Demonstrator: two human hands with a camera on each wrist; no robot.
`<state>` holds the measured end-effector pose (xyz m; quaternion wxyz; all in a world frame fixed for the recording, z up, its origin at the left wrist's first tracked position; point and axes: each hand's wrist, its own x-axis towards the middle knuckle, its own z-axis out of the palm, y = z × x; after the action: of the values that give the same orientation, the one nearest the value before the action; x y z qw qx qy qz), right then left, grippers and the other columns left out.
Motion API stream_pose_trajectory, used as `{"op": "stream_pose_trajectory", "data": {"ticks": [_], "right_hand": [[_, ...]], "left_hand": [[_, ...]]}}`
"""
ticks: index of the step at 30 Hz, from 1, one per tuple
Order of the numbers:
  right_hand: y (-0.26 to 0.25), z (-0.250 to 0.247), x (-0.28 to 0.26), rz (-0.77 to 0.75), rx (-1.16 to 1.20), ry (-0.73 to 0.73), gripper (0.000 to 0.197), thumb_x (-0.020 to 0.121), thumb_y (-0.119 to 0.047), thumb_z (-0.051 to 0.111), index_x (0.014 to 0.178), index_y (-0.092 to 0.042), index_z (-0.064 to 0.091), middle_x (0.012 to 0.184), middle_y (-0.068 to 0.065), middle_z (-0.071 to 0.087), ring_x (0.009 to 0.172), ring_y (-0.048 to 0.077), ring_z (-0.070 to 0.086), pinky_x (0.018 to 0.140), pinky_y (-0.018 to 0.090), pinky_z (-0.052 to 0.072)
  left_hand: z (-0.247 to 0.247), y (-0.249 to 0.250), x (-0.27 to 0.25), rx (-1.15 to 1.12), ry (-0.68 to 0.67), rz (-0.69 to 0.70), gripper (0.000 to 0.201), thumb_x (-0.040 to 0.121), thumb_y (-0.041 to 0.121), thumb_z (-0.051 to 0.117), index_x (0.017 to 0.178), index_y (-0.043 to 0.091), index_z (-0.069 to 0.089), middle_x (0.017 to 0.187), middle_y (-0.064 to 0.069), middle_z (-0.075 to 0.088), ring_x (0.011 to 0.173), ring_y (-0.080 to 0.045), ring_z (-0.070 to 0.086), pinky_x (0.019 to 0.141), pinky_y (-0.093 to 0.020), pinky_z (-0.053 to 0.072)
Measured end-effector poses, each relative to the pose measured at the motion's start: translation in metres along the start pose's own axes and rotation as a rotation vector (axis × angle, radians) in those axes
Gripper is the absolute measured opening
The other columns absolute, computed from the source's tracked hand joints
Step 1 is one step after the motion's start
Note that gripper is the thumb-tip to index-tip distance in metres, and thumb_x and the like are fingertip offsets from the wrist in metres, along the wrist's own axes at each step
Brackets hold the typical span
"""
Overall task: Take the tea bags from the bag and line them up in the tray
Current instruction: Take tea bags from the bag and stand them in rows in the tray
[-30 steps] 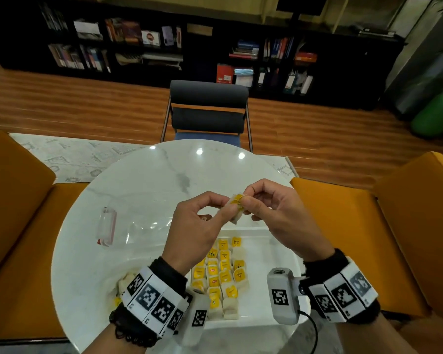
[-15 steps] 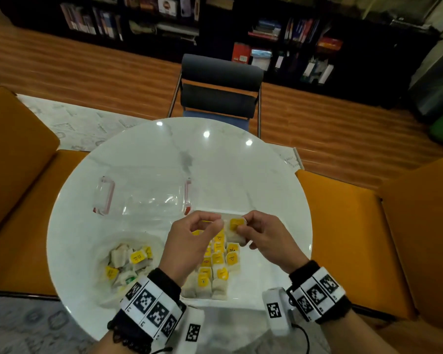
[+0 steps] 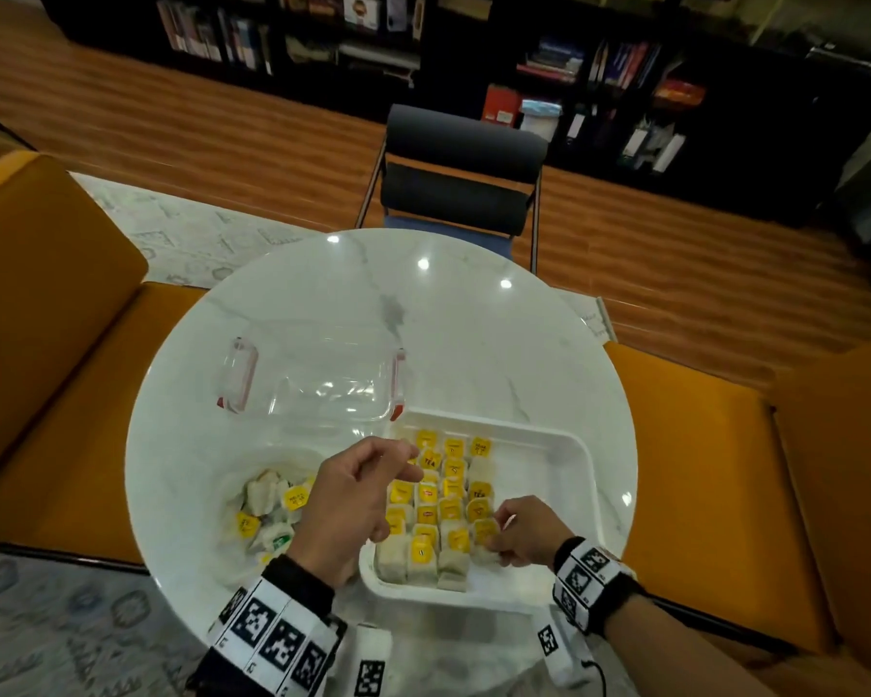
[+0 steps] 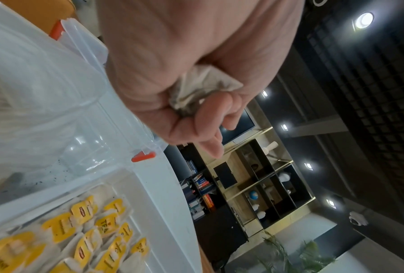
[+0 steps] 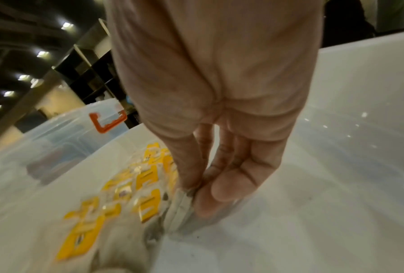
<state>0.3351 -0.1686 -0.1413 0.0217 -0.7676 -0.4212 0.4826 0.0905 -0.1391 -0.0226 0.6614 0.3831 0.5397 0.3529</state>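
Pale paper tea bag [image 5: 181, 205] is standing on edge at the near right end of the rows in the white tray [image 3: 582, 447], pinched by the right hand [image 3: 519, 538]; blur is hiding its tag. The left hand [image 3: 345, 500] is hovering over the tray's left rim, fingers curling around a crumpled tea bag [image 4: 202, 86], mostly hidden. The clear bag [image 3: 272, 500] is lying left on the worktop [image 3: 473, 339].

We see the white tray [image 3: 577, 447] holding tea bags [image 3: 438, 505] with yellow tags, lined in rows at its left side. More tea bags [image 3: 267, 500] lie jumbled in the clear bag [image 3: 207, 495] left of it.
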Motion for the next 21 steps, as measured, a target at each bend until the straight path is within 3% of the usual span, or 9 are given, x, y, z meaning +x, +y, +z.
{"op": "stream_pose_trajectory", "data": {"ticks": [2,4,5,7,10,13,16,19,21], "right_hand": [[-0.004,0.003,0.001,0.036,-0.128,0.036,0.021,0.081,-0.017,0.076,0.073,-0.013,0.057,0.069,0.006,0.069,0.051,0.011,0.062,0.054,0.023,0.055],[-0.008,0.007,-0.001,0.078,-0.317,0.028,0.025,0.081,-0.032,0.075,0.071,-0.012,0.062,0.075,0.004,0.074,0.061,0.013,0.063,0.07,0.026,0.06],[-0.008,0.009,-0.002,0.086,-0.356,0.027,0.03,0.082,-0.038,0.073,0.071,-0.012,0.063,0.069,0.001,0.073,0.06,0.011,0.062,0.076,0.025,0.059],[-0.007,0.009,-0.004,0.11,-0.287,0.033,0.035,0.082,-0.042,0.073,0.07,-0.012,0.06,0.049,-0.003,0.064,0.049,0.007,0.06,0.07,0.022,0.059],[-0.014,-0.004,-0.019,0.091,-0.192,0.085,0.032,0.082,-0.034,0.077,0.08,-0.007,0.059,0.071,0.009,0.073,0.061,0.018,0.072,0.061,0.026,0.056],[-0.03,-0.029,-0.047,-0.073,-0.075,0.219,0.031,0.083,-0.029,0.078,0.077,-0.01,0.055,0.075,0.007,0.068,0.069,0.025,0.072,0.057,0.022,0.051],[-0.064,-0.048,-0.094,-0.348,0.011,0.431,0.028,0.083,-0.033,0.079,0.074,-0.016,0.058,0.067,-0.005,0.065,0.059,0.012,0.061,0.058,0.02,0.047],[-0.107,-0.044,-0.145,-0.636,0.082,0.474,0.021,0.082,-0.031,0.079,0.074,-0.022,0.062,0.065,-0.01,0.063,0.06,0.011,0.056,0.058,0.018,0.045],[-0.129,-0.03,-0.164,-0.73,0.059,0.41,0.018,0.081,-0.037,0.079,0.081,-0.026,0.064,0.072,-0.011,0.064,0.064,0.012,0.057,0.061,0.02,0.046]], "left_hand": [[-0.001,0.001,0.003,-0.071,0.011,-0.043,0.025,0.099,0.03,0.059,0.099,0.008,0.072,0.092,-0.011,0.075,0.041,-0.01,0.034,0.039,-0.021,0.034],[-0.002,0.004,0.007,-0.202,0.012,-0.126,0.032,0.099,0.035,0.057,0.1,0.006,0.071,0.092,-0.011,0.075,0.043,-0.011,0.041,0.04,-0.023,0.039],[-0.003,0.005,0.009,-0.292,-0.004,-0.179,0.035,0.099,0.038,0.057,0.101,0.006,0.069,0.093,-0.012,0.075,0.045,-0.012,0.046,0.041,-0.023,0.043],[-0.004,0.01,0.009,-0.5,-0.065,-0.288,0.039,0.097,0.042,0.057,0.103,0.005,0.068,0.099,-0.013,0.073,0.055,-0.017,0.061,0.046,-0.025,0.052],[-0.006,0.018,0.009,-0.739,-0.15,-0.384,0.051,0.094,0.048,0.058,0.115,0.002,0.065,0.114,-0.019,0.071,0.086,-0.031,0.073,0.068,-0.035,0.062],[-0.008,0.025,0.01,-0.856,-0.23,-0.422,0.064,0.094,0.054,0.056,0.127,-0.001,0.062,0.13,-0.022,0.065,0.111,-0.039,0.068,0.09,-0.047,0.056],[-0.006,0.029,0.012,-0.891,-0.278,-0.461,0.065,0.094,0.055,0.056,0.127,-0.001,0.062,0.131,-0.023,0.064,0.121,-0.04,0.062,0.1,-0.05,0.05],[0.003,0.033,0.014,-0.871,-0.272,-0.478,0.057,0.094,0.051,0.06,0.118,0.0,0.066,0.119,-0.021,0.069,0.113,-0.039,0.067,0.103,-0.048,0.049],[0.01,0.034,0.015,-0.845,-0.274,-0.471,0.051,0.093,0.048,0.061,0.112,0.001,0.067,0.108,-0.02,0.07,0.094,-0.036,0.071,0.089,-0.047,0.057]]}}
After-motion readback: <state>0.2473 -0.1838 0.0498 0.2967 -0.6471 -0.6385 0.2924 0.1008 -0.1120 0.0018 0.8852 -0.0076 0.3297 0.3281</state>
